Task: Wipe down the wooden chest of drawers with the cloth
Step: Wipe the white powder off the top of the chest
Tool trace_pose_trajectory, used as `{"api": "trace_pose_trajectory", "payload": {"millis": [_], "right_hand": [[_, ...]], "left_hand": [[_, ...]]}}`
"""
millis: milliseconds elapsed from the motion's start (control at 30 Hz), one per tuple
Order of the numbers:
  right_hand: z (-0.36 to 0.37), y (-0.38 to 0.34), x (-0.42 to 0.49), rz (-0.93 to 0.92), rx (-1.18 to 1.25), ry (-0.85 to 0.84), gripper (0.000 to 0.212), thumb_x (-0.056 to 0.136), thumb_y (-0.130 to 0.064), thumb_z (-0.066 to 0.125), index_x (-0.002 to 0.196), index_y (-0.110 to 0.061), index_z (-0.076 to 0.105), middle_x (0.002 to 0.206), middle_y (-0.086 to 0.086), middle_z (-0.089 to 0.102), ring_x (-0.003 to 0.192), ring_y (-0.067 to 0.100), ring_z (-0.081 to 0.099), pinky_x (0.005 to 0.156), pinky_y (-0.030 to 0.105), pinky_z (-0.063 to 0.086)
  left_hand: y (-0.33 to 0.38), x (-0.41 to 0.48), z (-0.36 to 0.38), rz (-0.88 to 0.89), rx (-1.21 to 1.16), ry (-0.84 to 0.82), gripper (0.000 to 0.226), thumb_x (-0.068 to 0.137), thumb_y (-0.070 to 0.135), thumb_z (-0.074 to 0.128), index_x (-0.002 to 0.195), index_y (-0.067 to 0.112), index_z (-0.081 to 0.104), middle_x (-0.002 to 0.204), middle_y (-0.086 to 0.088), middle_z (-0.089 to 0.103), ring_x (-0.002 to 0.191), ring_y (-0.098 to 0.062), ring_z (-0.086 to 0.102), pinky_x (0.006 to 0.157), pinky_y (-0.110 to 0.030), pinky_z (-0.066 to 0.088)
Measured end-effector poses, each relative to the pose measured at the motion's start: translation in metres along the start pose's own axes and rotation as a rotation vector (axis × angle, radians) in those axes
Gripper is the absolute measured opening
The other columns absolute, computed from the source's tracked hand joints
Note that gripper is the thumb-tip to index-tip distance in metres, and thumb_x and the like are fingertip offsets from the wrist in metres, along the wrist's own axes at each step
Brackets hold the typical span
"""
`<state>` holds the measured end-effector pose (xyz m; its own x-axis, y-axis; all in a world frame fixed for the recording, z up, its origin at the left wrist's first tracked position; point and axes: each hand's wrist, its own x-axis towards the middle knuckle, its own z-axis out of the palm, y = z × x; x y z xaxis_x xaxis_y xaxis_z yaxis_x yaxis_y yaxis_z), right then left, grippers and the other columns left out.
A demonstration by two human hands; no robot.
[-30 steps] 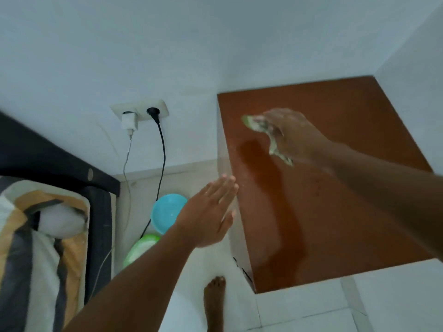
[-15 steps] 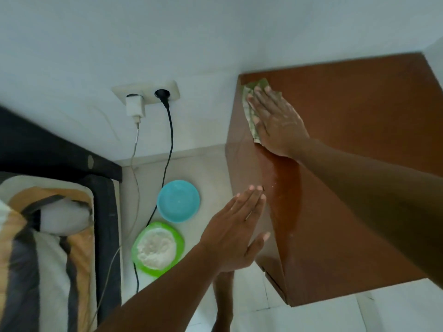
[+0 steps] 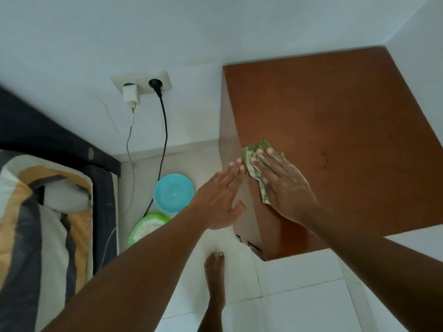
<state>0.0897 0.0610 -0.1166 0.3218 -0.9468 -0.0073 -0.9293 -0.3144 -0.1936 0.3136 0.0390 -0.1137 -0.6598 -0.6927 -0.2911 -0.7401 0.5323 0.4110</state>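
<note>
The wooden chest of drawers (image 3: pixel 335 130) stands in the room's corner, its reddish-brown top seen from above. A green-and-white cloth (image 3: pixel 257 149) lies flat on the top near the left edge. My right hand (image 3: pixel 285 185) presses on it with straight fingers and covers most of it. My left hand (image 3: pixel 220 200) is held flat with fingers straight, just off the chest's left edge beside the cloth; its fingertips are next to the cloth's corner.
On the tiled floor left of the chest sit a blue bowl (image 3: pixel 173 192) and a green bowl of white powder (image 3: pixel 146 227). A wall socket (image 3: pixel 143 83) holds a charger and a black plug, with cables hanging. A bed with striped bedding (image 3: pixel 36 224) is at left. My bare foot (image 3: pixel 214 279) stands below.
My right hand has slid the cloth from the top's far left corner toward me along the left edge. My left hand has risen beside the edge, close to the cloth.
</note>
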Motion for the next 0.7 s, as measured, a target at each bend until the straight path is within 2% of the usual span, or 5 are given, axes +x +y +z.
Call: {"api": "trace_pose_trajectory", "payload": {"millis": [100,200,333,500,700], "right_hand": [[0.004,-0.008,-0.043,-0.032,0.038,0.002,0.058,0.1,-0.015,0.052,0.154,-0.025,0.036,0.164,-0.004,0.028,0.154,0.014,0.018,0.118,0.04,0.032],[0.002,-0.016,-0.092,-0.117,0.095,0.065,0.065,0.083,-0.003,0.067,0.145,-0.018,0.052,0.155,0.002,0.046,0.147,0.023,0.037,0.113,0.042,0.039],[0.001,-0.021,-0.161,-0.183,0.131,0.037,0.081,0.072,0.013,0.072,0.143,-0.02,0.052,0.15,0.0,0.051,0.14,0.022,0.046,0.102,0.051,0.051],[-0.031,-0.025,-0.206,-0.356,0.111,-0.023,0.075,0.058,0.017,0.08,0.124,-0.017,0.067,0.126,0.0,0.069,0.115,0.02,0.063,0.092,0.04,0.059],[-0.073,-0.005,-0.125,0.098,0.299,0.269,0.055,0.087,0.012,0.06,0.137,-0.011,0.057,0.138,0.005,0.06,0.127,0.025,0.053,0.108,0.047,0.048]], "left_hand": [[0.007,-0.001,-0.002,-0.051,0.032,0.01,0.089,0.085,0.056,0.013,0.161,0.011,-0.002,0.17,-0.006,-0.009,0.157,-0.019,-0.006,0.127,-0.037,0.005],[0.015,-0.005,-0.004,-0.086,0.067,0.044,0.087,0.087,0.052,0.014,0.161,0.009,0.002,0.17,-0.009,-0.002,0.157,-0.02,-0.001,0.127,-0.039,0.008],[0.042,-0.023,-0.006,-0.099,0.103,0.081,0.085,0.087,0.049,0.014,0.162,0.01,0.004,0.171,-0.007,0.0,0.157,-0.02,0.0,0.127,-0.04,0.008],[0.081,-0.054,0.009,-0.047,0.136,0.055,0.076,0.096,0.041,0.028,0.162,0.011,0.003,0.171,-0.006,-0.003,0.157,-0.019,-0.004,0.127,-0.038,0.006],[0.084,-0.057,0.033,-0.074,0.133,0.072,0.078,0.097,0.051,0.019,0.162,0.013,-0.001,0.17,-0.004,-0.008,0.157,-0.018,-0.008,0.127,-0.041,0.01]]}}
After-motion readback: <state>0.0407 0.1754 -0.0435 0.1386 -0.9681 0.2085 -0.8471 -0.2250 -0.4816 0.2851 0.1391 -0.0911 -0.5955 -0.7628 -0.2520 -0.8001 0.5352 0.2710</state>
